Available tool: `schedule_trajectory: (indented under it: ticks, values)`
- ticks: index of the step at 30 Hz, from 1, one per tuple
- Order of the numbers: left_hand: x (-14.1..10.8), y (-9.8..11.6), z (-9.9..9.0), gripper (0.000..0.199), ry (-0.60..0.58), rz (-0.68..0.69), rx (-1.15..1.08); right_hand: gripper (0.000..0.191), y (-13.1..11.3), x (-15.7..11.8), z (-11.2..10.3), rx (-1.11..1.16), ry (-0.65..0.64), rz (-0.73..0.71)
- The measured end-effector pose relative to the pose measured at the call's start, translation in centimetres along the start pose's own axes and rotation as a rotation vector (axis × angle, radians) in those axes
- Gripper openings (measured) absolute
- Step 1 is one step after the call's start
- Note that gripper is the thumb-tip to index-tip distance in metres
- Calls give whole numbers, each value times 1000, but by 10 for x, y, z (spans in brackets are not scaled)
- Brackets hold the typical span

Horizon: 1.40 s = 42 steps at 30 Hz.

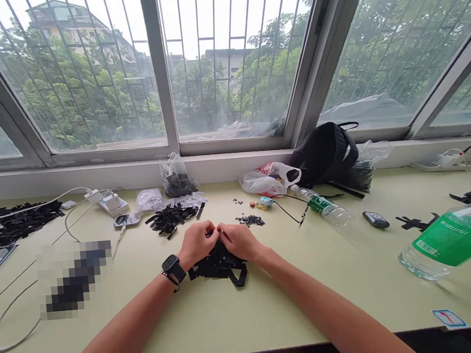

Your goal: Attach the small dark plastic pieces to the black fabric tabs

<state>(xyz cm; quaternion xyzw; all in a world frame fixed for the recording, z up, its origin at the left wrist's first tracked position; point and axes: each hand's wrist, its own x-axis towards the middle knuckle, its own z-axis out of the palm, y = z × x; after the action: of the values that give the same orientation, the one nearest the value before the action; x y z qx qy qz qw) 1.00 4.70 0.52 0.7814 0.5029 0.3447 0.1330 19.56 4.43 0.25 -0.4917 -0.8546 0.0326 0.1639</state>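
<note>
My left hand (pixel 198 243), with a black watch (pixel 173 267) on its wrist, is closed in a pinch. Its fingertips meet those of my right hand (pixel 239 240), which is closed too. A bit of a black strip shows between them, mostly hidden by the fingers. Right below both hands lies a pile of black strips (pixel 216 268) with small shiny fasteners on some; one strip (pixel 238 278) is bent into a loop. Just beyond my right hand are many small dark snap fasteners (pixel 251 220) in a loose heap. More black strips (pixel 171 219) lie beyond my left hand.
Along the sill stand a clear bag (pixel 177 176), a white plastic bag (pixel 270 179) and a black backpack (pixel 325 153). Bottles (pixel 323 205) and a large green-labelled one (pixel 448 241) are at right. Chargers (pixel 113 204), cables and a blurred patch (pixel 78 278) occupy the left.
</note>
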Motion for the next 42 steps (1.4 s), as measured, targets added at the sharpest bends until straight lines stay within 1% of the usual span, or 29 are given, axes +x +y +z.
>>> schedule_trajectory:
  ticks: [6, 10, 16, 21, 26, 29, 33, 37, 39, 42]
  values:
    - [0, -1, 0, 23, 18, -2, 4, 22, -1, 1, 0, -33, 21, 13]
    - [1, -2, 0, 22, -2, -11, -5, 23, -1, 2, 0, -26, 22, 35]
    - [3, -5, 1, 24, -12, 28, -30, 25, 0, 2, -2, -21, 50, 53]
    - [3, -5, 2, 25, -17, 36, -42, 26, 1, 3, -1, -8, 116, 55]
    - [3, -5, 1, 27, -2, 24, -21, 27, 3, 4, 0, 56, 207, 125]
    - [3, -5, 1, 29, 27, 10, 1, 29, 3, 6, 2, 195, 218, 108]
    - [4, -4, 0, 32, 62, 11, 9, 28, 1, 9, 5, 547, 186, 10]
    - [4, -3, -2, 33, 69, 24, -6, 32, 2, 11, 7, 833, 111, 32]
    - [4, -3, -2, 33, 67, 24, -11, 35, 4, 12, 8, 877, 107, 44]
    - [4, -3, -1, 31, 66, 31, -16, 31, 5, 12, 9, 808, 174, 23]
